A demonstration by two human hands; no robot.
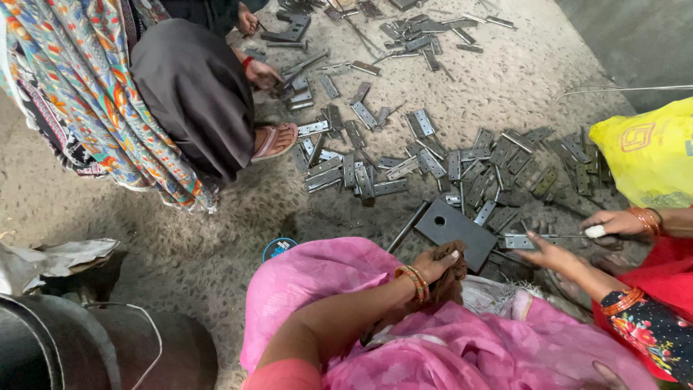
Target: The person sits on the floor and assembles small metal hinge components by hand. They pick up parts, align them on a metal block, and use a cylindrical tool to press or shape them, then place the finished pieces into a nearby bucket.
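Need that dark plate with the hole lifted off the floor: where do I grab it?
Probably take the dark plate by its near edge, coming in from beside the left hand. It lies flat, so fingers must slide under an edge; that edge looks bare, while hinges crowd its far right side.

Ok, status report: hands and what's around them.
Left hand grip shut on brown cloth at the knee. Right hand barely in frame, grip unclear. Dark metal plate and loose hinges just ahead; co-worker's hands on one hinge.
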